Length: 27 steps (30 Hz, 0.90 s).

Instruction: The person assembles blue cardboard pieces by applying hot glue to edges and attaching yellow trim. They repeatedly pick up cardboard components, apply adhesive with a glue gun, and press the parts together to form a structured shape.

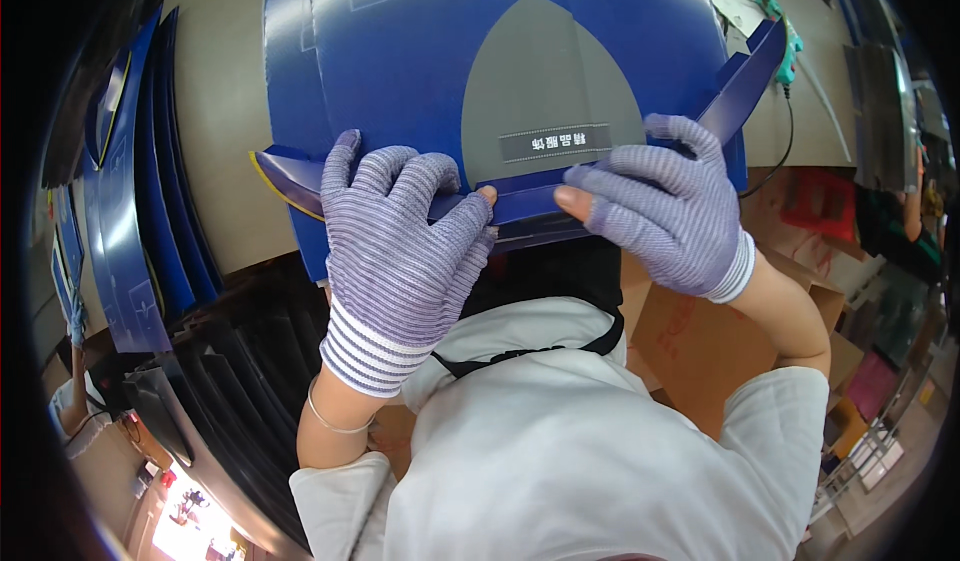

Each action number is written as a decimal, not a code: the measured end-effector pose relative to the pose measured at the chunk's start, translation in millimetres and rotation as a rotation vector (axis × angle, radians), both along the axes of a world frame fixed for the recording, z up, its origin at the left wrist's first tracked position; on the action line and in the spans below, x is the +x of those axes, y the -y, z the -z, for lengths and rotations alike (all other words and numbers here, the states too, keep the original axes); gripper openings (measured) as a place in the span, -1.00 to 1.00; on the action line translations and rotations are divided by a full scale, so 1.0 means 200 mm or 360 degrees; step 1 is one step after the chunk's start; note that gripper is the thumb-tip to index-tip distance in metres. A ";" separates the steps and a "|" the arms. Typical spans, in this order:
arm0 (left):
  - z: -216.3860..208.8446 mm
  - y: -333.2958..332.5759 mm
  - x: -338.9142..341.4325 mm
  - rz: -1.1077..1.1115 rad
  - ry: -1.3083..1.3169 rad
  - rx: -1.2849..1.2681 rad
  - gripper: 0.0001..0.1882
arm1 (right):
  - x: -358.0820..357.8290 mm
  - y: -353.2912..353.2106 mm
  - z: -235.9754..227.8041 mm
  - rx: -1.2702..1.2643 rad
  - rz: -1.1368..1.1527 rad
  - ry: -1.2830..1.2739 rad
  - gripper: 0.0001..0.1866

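Note:
A large glossy blue cardboard sheet (390,81) lies on the table in front of me, with a grey pointed panel (550,71) printed on it. A curved blue cardboard strip (745,81) runs across the sheet's near edge, both ends sticking out sideways. My left hand (405,221), in a purple-and-white striped glove with a bare thumb tip, grips the strip left of the grey panel. In a matching glove, my right hand (665,206) pinches it to the right. Both thumbs press along the strip; some fingertips are hidden beneath it.
Blue cardboard panels (180,161) stand stacked at the left, above a row of black sheets (250,391). At the far right of the table (815,111) lies a teal corded tool (785,46). Brown cartons (700,351) and a red bin (825,206) are at the right.

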State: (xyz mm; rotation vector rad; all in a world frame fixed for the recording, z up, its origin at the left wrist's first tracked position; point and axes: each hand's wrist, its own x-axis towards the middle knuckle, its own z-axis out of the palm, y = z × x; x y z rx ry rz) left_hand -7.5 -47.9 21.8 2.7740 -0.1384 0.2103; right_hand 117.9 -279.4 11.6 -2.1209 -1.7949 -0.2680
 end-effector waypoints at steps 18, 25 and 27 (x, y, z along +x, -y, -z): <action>0.02 0.01 -0.01 -0.0077 0.0062 0.0047 -0.68 | 0.06 0.11 -0.08 -0.0081 0.0201 0.0030 -0.73; 0.01 0.01 0.01 -0.0082 0.0069 0.0038 -0.69 | 0.04 0.11 0.00 0.0105 0.0219 0.0096 -0.81; -0.02 0.02 0.00 -0.0086 0.0014 -0.0003 -0.69 | 0.04 0.11 -0.02 0.0086 0.0190 0.0059 -0.79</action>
